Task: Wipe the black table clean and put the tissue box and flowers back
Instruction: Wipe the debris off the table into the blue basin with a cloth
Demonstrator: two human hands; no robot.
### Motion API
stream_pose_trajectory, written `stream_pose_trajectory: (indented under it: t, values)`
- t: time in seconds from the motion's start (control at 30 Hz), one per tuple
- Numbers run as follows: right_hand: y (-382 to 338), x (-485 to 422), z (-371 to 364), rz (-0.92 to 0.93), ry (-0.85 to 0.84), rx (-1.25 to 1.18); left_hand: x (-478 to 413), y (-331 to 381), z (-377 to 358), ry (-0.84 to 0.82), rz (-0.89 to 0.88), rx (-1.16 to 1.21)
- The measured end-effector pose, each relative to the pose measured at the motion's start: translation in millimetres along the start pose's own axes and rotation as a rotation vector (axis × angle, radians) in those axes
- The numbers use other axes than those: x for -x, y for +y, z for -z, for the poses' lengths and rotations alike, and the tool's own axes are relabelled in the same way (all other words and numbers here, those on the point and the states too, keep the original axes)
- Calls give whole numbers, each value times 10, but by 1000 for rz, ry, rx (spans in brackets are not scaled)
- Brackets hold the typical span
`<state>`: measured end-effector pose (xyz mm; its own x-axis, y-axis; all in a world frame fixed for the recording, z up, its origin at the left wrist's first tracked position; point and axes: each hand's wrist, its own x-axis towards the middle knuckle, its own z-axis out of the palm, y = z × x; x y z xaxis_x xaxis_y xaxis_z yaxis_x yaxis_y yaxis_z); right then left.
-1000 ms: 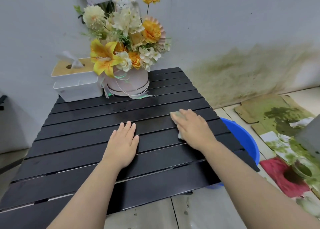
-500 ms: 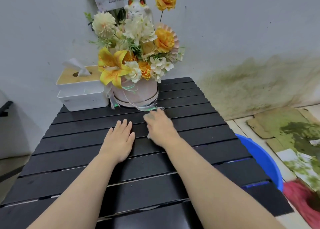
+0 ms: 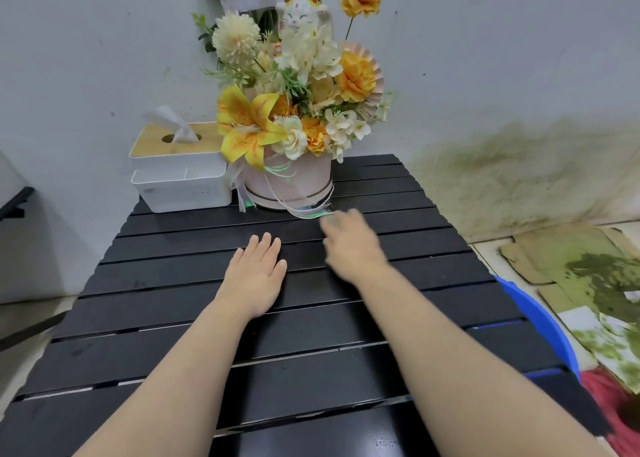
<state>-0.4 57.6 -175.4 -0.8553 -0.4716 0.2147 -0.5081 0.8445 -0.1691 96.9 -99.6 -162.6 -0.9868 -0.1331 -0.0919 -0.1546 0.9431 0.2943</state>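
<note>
Our right hand (image 3: 349, 240) is a blur just in front of the flowers (image 3: 294, 110), so we cannot tell its grip or see any cloth. It has slid right since half a second ago. Our left hand (image 3: 256, 276) stays flat, open, on the black table (image 3: 173, 318). The tissue box (image 3: 180, 172) sits left of the flowers.

- We see our two forearms bare from the lower frame edge up to the wrists, with no sleeve on either.
- Our left hand (image 3: 254, 276) wears no glove, ring or watch.
- Our right hand (image 3: 349, 240) is motion-blurred; its fingers cannot be made out singly.
</note>
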Motion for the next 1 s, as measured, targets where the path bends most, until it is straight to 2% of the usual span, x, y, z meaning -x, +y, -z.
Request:
stream_pose_trajectory:
  t: [0.07, 0.1, 0.2, 0.27, 0.3, 0.37, 0.5, 0.57, 0.63, 0.7, 0.77, 0.87, 0.93, 1.0]
  values:
    - [-273, 30, -9, 155, -38, -53, 43, -65, 90, -1, -4, 159]
    - [-245, 45, 63, 154, -74, -97, 90, -142, 143, 11, 3, 218]
    - [70, 107, 224, -47, -150, -126, 246, -552, 319, 98, 37, 192]
    - [112, 112, 237, -218, -104, -28, 328, -878, 419, 125, 91, 126]
    - [-10, 96, 208, -248, -64, 13, 355, -1021, 452, 117, 119, 97]
    - [-451, 37, 28, -168, 5, 17, 375, -1212, 456, 81, 145, 49]
    - [-1488, -124, -277, 125, -9, -37, 372, -1313, 355, 54, 135, -5]
    - [-1655, -164, -255, 208, -97, -70, 365, -1321, 348, 63, 133, -6]
    - [-1432, -171, -176, 265, -120, -67, 370, -1327, 350, 68, 132, -1]
    - [-1054, -110, -81, 213, -43, -64, 374, -1332, 346, 70, 126, 0]
    - [-721, -3, 21, 45, -13, -98, 367, -1324, 338, 65, 121, -6]
    - [-707, 56, 29, -99, 14, -44, 366, -1318, 369, 51, 119, 10]
    - [-990, -31, -74, -50, 42, -25, 423, -1339, 425, 67, 122, 61]
    - [-1357, -205, -223, 162, 8, -61, 573, -1403, 503, 127, 139, 90]
